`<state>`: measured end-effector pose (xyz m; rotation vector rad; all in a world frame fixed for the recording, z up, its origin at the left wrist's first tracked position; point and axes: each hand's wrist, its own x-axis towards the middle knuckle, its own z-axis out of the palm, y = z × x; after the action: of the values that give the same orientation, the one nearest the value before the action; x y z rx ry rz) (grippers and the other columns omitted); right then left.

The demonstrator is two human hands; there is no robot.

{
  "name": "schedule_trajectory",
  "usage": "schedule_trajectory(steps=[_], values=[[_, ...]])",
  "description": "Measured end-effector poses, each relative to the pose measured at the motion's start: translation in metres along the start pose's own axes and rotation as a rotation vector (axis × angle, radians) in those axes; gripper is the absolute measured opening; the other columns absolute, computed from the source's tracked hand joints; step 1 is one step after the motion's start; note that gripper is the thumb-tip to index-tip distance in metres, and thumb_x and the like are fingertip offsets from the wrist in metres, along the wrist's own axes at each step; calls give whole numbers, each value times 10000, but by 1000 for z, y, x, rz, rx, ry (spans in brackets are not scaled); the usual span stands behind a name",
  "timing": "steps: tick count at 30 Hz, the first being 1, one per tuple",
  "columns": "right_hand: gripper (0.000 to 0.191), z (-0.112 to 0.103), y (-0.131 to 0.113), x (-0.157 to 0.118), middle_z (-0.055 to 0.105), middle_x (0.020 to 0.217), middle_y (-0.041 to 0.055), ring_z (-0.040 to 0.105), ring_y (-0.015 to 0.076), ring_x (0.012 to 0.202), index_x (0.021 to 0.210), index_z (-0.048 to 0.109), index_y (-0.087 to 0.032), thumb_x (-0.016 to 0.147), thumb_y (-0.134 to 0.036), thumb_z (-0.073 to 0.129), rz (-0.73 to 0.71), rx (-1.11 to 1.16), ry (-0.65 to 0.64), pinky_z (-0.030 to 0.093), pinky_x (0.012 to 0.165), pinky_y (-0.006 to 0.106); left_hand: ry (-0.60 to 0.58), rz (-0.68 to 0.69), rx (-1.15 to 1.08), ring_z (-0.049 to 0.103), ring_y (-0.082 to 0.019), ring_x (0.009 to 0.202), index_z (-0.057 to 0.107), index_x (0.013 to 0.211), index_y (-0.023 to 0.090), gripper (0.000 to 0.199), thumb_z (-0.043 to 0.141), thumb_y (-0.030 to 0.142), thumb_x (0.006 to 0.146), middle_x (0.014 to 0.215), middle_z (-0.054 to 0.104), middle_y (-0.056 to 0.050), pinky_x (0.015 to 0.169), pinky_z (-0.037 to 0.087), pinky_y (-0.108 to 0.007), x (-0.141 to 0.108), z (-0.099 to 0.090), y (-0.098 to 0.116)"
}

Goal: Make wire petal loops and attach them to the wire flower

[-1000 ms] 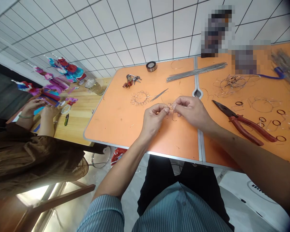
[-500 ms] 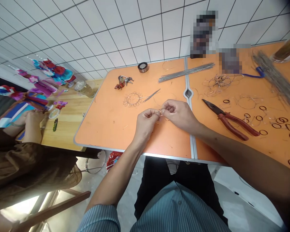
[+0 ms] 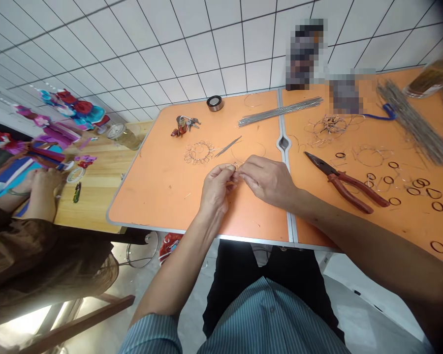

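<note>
Over the orange table, my left hand (image 3: 217, 189) is closed, thumb and fingertips pinching a thin copper-coloured wire (image 3: 235, 166). My right hand (image 3: 268, 179) meets it at the fingertips, also closed on the wire; most of the piece is hidden by my fingers. Behind my hands lies a flower-shaped ring of looped wire (image 3: 199, 153), and beside it a few short grey rods (image 3: 228, 146). To the right of my right hand rest red-handled pliers (image 3: 345, 182), jaws pointing toward the back left.
Around the pliers lie several small dark rings (image 3: 395, 201) and wire scraps. Farther back are bundles of metal rods (image 3: 280, 112), a tape roll (image 3: 214, 103), keys (image 3: 185, 125) and a wire tangle (image 3: 328, 125). At left, a co-worker's hands (image 3: 40, 184) work at a wooden table (image 3: 99, 196).
My right hand has turned, its knuckles now more on top and its fingers curled tighter. My left hand has rotated slightly, fingertips still meeting the right. The whole view has shifted a little.
</note>
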<state>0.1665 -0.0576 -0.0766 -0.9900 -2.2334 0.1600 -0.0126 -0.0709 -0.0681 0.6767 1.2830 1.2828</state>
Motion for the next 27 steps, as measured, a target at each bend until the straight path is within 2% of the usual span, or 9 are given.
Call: schedule_trajectory(steps=[6,13,16,19,23,25,27], values=[[321,1,3,1,740,1007,67,584,154,872,1055,803,-177,1149,-236,501,-97,-145,30,297,713,348,-29,8,-12,606,-74,664,672,852,202,350,917,376,672,825,701,14,568,413,-191,1,0,2],[435,8,1,0,765,1013,73,562,176,885,1089,802,-201,1186,-175,379,-260,-212,-49,319,753,383,-52,25,-29,563,-79,661,651,819,203,337,908,377,689,815,684,10,591,397,-211,4,1,-2],[426,9,2,-1,776,1050,80,597,176,911,1114,803,-194,1168,-157,382,-240,-155,-66,348,760,371,-54,91,-2,548,-88,673,672,831,208,318,912,382,716,818,689,5,611,395,-226,5,-2,-3],[324,6,1,-1,770,1073,83,642,162,919,1173,790,-186,1121,-183,470,-60,81,-32,398,761,332,-46,234,104,576,-113,724,683,839,221,280,893,401,796,868,727,-14,652,426,-253,3,-7,-2],[275,1,-3,6,783,1126,82,709,155,958,1251,755,-179,1072,-346,630,363,474,25,521,858,295,-90,406,227,635,-147,824,717,870,225,251,854,432,908,923,746,-37,796,510,-291,-4,-10,0],[292,0,-4,10,793,1099,79,728,163,976,1208,763,-177,1032,-394,676,470,593,-11,540,882,298,-122,452,277,646,-157,846,731,880,225,219,829,409,946,911,742,-35,836,514,-305,-7,-9,-1],[254,-2,-4,12,788,1006,65,717,152,918,1095,768,-171,1004,-391,679,512,658,-44,520,826,283,-135,475,322,633,-161,824,732,869,227,192,801,374,970,870,727,-26,810,496,-309,-10,-8,-2]])
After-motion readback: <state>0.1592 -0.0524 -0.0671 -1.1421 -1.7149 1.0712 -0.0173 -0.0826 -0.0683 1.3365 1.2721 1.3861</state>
